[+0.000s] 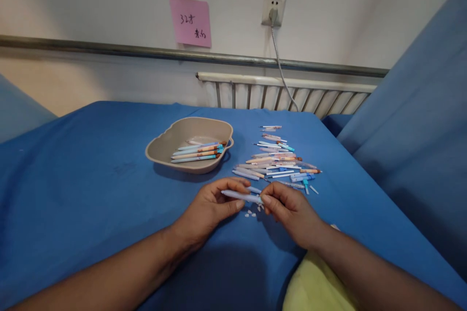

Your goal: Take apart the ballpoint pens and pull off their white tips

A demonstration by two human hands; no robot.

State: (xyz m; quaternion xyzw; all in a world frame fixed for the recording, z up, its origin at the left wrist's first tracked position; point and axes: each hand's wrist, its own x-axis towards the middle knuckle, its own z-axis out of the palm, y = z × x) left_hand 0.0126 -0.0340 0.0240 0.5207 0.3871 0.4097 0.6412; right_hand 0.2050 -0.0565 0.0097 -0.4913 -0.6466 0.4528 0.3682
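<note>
A pale lavender pen barrel (pixel 241 197) lies level between my two hands, its pointed tip to the left. My left hand (pixel 215 204) grips the tip half between thumb and fingers. At the barrel's right end, the thumb and fingertips of my right hand (pixel 286 206) pinch it; whatever small part sits under those fingertips is mostly hidden. Just beneath the hands, several tiny white pieces (pixel 251 214) are scattered on the blue cloth. Beyond the hands spreads a pile of pen parts (pixel 275 158): barrels, thin white refills and coloured caps.
A beige basin (pixel 153 151) with several pens (pixel 197 154) in it stands left of the pile. The blue cloth (pixel 91 180) covers the table. Behind are a white radiator (pixel 262 95), a metal rail, and a socket (pixel 273 8) with a cord. Yellow-green fabric (pixel 314 286) lies under my right forearm.
</note>
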